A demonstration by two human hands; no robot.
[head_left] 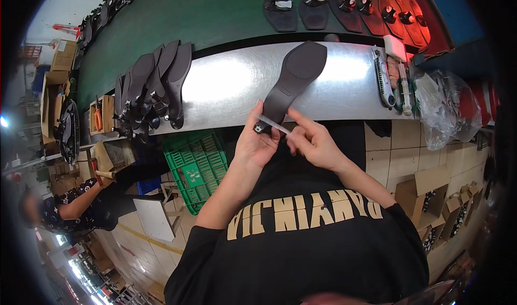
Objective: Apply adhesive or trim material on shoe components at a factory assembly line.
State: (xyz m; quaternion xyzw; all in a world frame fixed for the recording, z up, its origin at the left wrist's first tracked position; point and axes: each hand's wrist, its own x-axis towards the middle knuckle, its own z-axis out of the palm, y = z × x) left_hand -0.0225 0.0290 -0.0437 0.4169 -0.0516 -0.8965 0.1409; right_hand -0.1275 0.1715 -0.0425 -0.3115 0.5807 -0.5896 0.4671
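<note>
A dark brown sandal [285, 84], underside up, reaches from my hands out over the bright metal tabletop [215, 89]. My left hand [256, 146], palm up, is closed around its near end, with the thumb along the edge and a small shiny dark part beside the fingers. Pinched in my right hand [316, 146] is a thin pale strip or flat tool [274, 124], lying slanted across the sandal's near end; its exact kind cannot be made out. My right index finger reaches to the sandal's edge.
Similar sandals [142, 84] are piled left, and more stand on the green belt [226, 14] under red light at the far right. A brush [383, 81], syringe [404, 92] and plastic bag [447, 106] lie right. A green crate [196, 170] is below; another person [81, 205] works left.
</note>
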